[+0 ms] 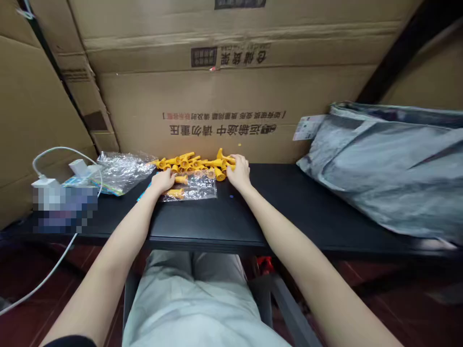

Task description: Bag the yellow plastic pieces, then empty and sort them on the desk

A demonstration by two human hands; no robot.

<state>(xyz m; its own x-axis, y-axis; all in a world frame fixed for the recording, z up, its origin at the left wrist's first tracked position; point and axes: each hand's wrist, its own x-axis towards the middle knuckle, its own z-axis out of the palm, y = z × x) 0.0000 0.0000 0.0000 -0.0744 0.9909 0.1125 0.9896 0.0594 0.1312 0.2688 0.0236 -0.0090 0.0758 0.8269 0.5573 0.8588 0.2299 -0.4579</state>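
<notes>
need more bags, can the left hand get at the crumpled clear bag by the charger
Probably yes: the left hand lies close beside the crumpled clear bag on the black table, and nothing tall stands between them.

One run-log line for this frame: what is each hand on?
left hand: on clear bag | right hand: on yellow parts pile | surface: black table | grip: unclear

I note even, soft indoor light, probably from overhead. Black surface [296, 202] reads dim; clear bag [121, 168] shows glare. Wide-angle stretch at edges; floor [398, 299] underexposed. One patch [65, 209] at left is pixelated.
</notes>
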